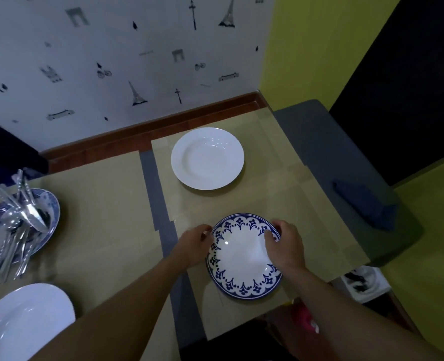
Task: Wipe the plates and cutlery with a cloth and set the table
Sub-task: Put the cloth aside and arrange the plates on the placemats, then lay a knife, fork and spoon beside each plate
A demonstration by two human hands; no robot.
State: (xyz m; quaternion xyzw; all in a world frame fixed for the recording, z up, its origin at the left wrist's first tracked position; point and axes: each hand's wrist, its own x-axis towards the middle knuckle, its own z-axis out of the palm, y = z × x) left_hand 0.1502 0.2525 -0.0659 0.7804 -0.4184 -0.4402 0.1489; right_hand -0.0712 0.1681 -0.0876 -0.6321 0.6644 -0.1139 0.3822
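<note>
Here both hands [193, 243] [284, 246] grip the blue-rimmed plate [241, 259].

your bare left hand [193, 244] and bare right hand [286, 243] reach forward, forearms converging. fingers curled: left grips left rim, right grips far-right rim of round white blue-bordered plate [239, 259].

blue-rimmed plate [243, 259] flat on placemat [306, 204]
</note>
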